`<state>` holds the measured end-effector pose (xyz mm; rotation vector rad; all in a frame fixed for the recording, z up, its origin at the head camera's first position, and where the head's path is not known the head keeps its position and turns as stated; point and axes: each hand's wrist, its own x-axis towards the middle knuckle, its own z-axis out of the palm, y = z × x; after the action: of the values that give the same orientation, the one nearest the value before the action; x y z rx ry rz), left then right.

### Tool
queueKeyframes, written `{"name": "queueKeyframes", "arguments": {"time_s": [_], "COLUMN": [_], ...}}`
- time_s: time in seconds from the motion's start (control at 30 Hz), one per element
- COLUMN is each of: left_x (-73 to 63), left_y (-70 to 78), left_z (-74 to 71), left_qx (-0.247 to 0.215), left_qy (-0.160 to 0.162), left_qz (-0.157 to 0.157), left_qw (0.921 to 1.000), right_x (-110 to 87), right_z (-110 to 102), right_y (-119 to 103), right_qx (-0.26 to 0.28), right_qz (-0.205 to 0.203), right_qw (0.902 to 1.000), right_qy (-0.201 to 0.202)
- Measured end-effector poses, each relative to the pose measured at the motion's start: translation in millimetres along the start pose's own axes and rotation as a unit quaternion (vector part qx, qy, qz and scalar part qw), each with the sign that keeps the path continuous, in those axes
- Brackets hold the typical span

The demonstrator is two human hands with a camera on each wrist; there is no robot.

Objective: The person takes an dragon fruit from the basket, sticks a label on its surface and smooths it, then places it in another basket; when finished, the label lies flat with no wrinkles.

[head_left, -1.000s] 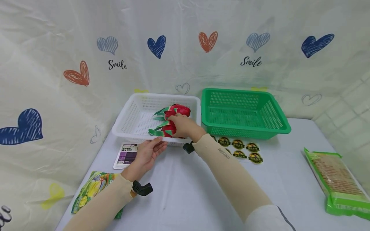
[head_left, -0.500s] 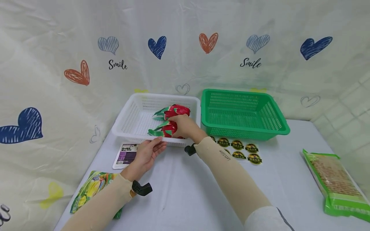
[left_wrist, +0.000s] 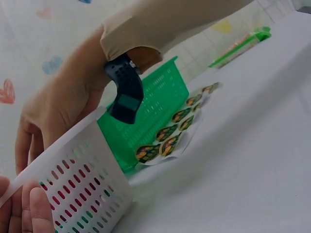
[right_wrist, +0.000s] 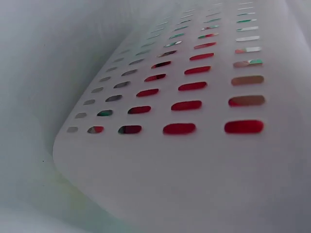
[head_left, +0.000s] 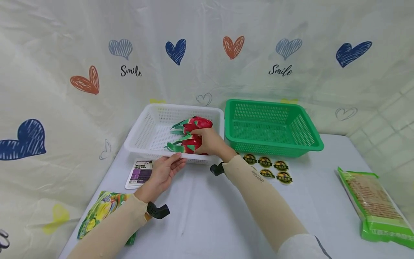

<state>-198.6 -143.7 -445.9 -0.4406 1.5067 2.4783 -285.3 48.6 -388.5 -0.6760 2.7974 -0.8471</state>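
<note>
Two red dragon fruits with green leafy tips lie in the white basket (head_left: pixel 153 138). My right hand (head_left: pixel 212 142) reaches over the front rim and grips the nearer dragon fruit (head_left: pixel 191 142), thumb at the front and fingers behind. The farther dragon fruit (head_left: pixel 198 123) lies just behind it. At the front rim, my left hand (head_left: pixel 163 174) pinches the basket's edge. The left wrist view shows those fingertips (left_wrist: pixel 38 211) against the slotted wall. Only the basket's wall, with red showing through the slots (right_wrist: pixel 187 105), fills the right wrist view; the right hand itself is hidden there.
A green basket (head_left: pixel 262 144) adjoins the white one on the right. In front of it lies a sheet of round stickers (head_left: pixel 266 162). Left are a purple-labelled white pack (head_left: pixel 139 175) and a green-yellow printed bag (head_left: pixel 100 212). A green-edged bag (head_left: pixel 375 201) lies far right.
My right hand and wrist have shifted slightly to the right, and a little more of the nearer dragon fruit shows. My left hand stays at the basket's rim.
</note>
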Motion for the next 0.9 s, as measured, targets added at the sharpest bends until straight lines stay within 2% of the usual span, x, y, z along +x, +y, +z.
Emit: {"name": "queueKeyframes", "arguments": {"time_s": [0.17,0.53,0.9], "left_x": [0.5,1.1,1.5], "left_y": [1.4,-1.0,-1.7], "left_z": [0.3,-1.1,0.2], "left_qx": [-0.004,-0.002,-0.001], "left_qy": [-0.003,-0.002,-0.009], "left_qz": [0.000,0.000,0.004], "left_qw": [1.0000,1.0000,0.9999], "right_x": [-5.1,-14.7,-36.9], "right_z": [-8.5,-19.5,-44.0], "right_y": [0.6,7.1,10.1], "right_qx": [0.026,0.070,0.114], "right_qz": [-0.001,-0.041,-0.029], "right_qw": [0.9996,0.9954,0.9892], "right_qy": [0.010,0.051,0.088]}}
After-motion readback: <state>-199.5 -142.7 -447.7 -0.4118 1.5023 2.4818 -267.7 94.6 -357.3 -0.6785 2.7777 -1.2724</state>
